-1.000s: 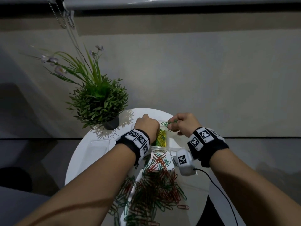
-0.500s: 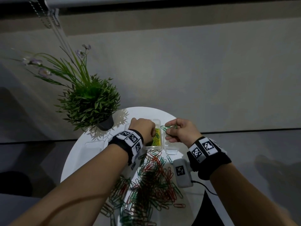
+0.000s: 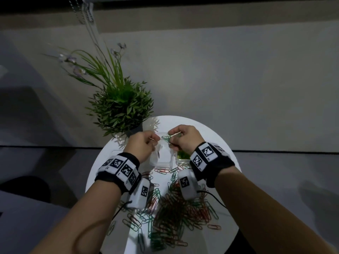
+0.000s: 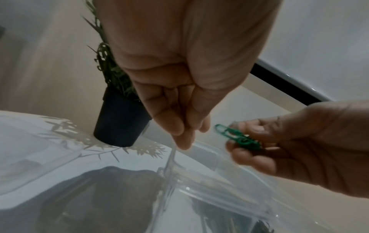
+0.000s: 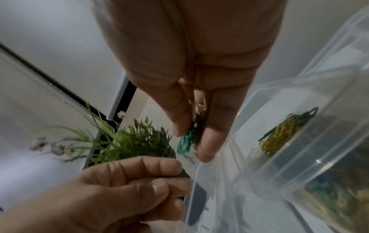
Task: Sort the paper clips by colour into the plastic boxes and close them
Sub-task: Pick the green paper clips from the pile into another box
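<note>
My right hand pinches a small bunch of green paper clips over an open clear plastic box at the back of the round white table. The right wrist view shows the green clips between thumb and forefinger. My left hand pinches the thin raised lid of that box, just left of the clips. A second clear box, to the right, holds yellow clips and a few green ones. A pile of red and green clips lies near me.
A potted plant in a black pot stands at the table's back left, close to my left hand. Another clear plastic piece lies flat on the table's left side. Camera cables trail from both wrists over the pile.
My left hand has left the box with the yellow clips and now pinches the lid of the clear box beside it. My right hand still holds the green clips.
</note>
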### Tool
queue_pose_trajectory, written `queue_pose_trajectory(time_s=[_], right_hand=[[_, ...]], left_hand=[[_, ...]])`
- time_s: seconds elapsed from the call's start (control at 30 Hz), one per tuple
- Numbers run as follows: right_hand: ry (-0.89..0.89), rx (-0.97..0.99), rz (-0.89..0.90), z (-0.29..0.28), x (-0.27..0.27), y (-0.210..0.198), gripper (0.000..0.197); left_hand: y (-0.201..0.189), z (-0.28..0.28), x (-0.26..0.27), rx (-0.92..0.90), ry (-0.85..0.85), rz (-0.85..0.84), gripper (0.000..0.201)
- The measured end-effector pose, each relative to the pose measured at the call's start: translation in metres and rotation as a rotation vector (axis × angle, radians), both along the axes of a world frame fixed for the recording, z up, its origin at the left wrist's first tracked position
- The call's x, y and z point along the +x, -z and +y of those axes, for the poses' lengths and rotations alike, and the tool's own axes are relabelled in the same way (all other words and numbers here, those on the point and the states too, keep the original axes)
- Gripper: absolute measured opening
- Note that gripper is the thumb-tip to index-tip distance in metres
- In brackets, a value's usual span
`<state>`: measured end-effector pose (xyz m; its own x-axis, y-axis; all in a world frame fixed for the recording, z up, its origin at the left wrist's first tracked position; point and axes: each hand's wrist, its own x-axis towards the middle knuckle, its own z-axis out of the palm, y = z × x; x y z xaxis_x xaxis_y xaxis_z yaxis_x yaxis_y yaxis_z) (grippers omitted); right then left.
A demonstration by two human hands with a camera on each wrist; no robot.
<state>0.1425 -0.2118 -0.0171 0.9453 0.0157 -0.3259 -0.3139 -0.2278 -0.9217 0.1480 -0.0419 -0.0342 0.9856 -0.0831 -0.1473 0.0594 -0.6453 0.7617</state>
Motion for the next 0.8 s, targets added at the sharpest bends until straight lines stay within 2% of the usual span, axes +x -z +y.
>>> queue_pose_trajectory(time_s=[0.13,0.27,0.3,0.37,0.47,0.53,0.7,0.8], right_hand=[[-0.073,-0.176,-0.034,0.012,0.005,-0.001,0.015],[0.063,-0.089,0.005,-0.010,0.009,-0.007,0.014],[0.079,-0.148,-0.010,-0.020,0.011,-0.008,0.014],[-0.003,-0.469,-0.080,-0.038,0.019,-0.006,0.012],[-0.245,-0.964,-0.119,-0.047,0.025,-0.001,0.009],[-0.317,-1.152,-0.155,-0.045,0.028,0.002,0.009],[-0.369,-1.212,-0.080,-0.041,0.037,0.015,0.032],[-0.361,-1.181,-0.014,-0.040,0.039,0.024,0.035]], left_hand=[[0.002,0.005,0.000,0.038,-0.033,-0.057,0.018],[-0.003,-0.002,-0.007,0.093,-0.007,-0.084,0.011],[-0.004,-0.006,-0.011,0.112,0.017,-0.077,0.010],[-0.006,-0.016,-0.017,0.195,0.092,-0.099,0.005],[-0.010,-0.038,-0.015,0.375,0.219,-0.197,0.009],[-0.014,-0.055,-0.006,0.494,0.273,-0.216,0.015],[-0.023,-0.090,0.014,0.704,0.349,-0.254,0.020],[-0.015,-0.100,0.017,0.804,0.393,-0.140,0.029]])
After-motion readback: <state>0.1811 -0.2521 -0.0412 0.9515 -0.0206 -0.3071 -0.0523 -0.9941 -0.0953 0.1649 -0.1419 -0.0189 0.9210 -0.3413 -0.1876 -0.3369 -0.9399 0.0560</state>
